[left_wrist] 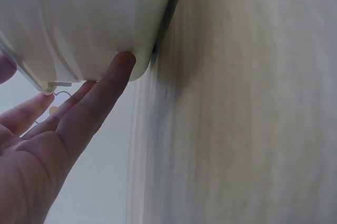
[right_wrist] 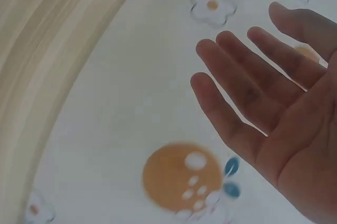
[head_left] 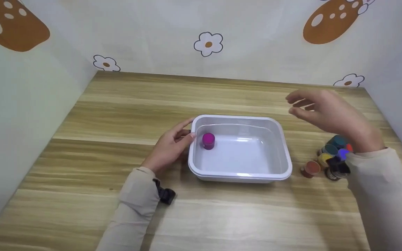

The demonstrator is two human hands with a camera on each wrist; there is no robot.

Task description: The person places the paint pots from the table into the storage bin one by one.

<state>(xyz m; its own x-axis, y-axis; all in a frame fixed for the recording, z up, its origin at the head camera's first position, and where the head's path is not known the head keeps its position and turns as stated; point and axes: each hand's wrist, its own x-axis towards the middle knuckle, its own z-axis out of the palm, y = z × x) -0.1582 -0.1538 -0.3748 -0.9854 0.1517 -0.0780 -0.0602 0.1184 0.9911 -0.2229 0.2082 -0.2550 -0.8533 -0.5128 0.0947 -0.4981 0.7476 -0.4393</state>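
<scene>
A white plastic basin point(head_left: 239, 176) stands on the wooden table. At its left side my left hand point(head_left: 169, 146) holds it, thumb tip on the rim and fingers along the outer wall. In the left wrist view, the fingertips point(left_wrist: 124, 60) press the basin's outer wall point(left_wrist: 95, 18). Inside the basin, near its left wall, a small magenta paint pot point(head_left: 208, 141) stands upright. My right hand point(head_left: 330, 109) is raised to the right of the basin, its fingers loosely bent and holding nothing. The right wrist view shows the bare palm point(right_wrist: 300, 145) and spread fingers.
Several small paint pots cluster right of the basin, partly behind my right sleeve point(head_left: 379, 174): a brown-red one point(head_left: 310, 169), a yellow one point(head_left: 324, 159) and a dark teal one point(head_left: 339, 141) among them. A flower-printed backdrop point(head_left: 253, 45) borders the table point(head_left: 145, 97).
</scene>
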